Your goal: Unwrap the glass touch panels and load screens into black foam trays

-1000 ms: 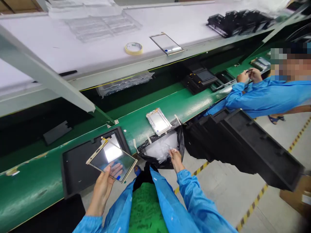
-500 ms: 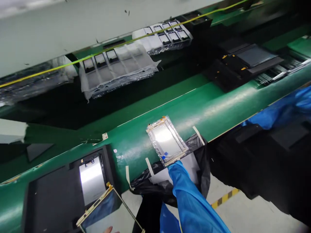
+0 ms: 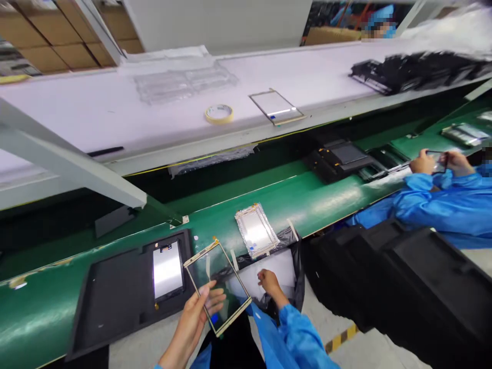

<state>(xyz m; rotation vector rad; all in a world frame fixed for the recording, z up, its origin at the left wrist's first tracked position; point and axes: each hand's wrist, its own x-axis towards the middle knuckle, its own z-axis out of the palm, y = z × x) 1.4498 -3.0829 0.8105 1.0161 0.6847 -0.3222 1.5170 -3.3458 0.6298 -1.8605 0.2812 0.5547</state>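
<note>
My left hand (image 3: 200,310) grips a clear glass touch panel (image 3: 221,284) by its left edge. The panel has a pale frame, a blue tab near its bottom corner and an orange connector at the top; it is tilted in front of the bench. To its right, my right hand (image 3: 271,284) hangs over a black plastic bag (image 3: 300,277) containing white sheets. Its fingers are curled together; what they pinch, if anything, I cannot make out. Beyond the bag lies a stack of film-wrapped panels (image 3: 257,230). At left, a bright silvery screen (image 3: 168,269) sits in a black foam tray (image 3: 115,302).
A white shelf (image 3: 172,118) above the green bench (image 3: 215,210) bears a tape roll (image 3: 219,114) and another framed glass panel (image 3: 277,106). Black trays (image 3: 430,277) stand at right. Beyond them, a co-worker's hands (image 3: 423,163) hold a dark-framed piece.
The view has lifted, showing the shelf and the co-worker. My right hand has drawn back from the wrapped stack to over the bag. The left-hand panel has come further into view.
</note>
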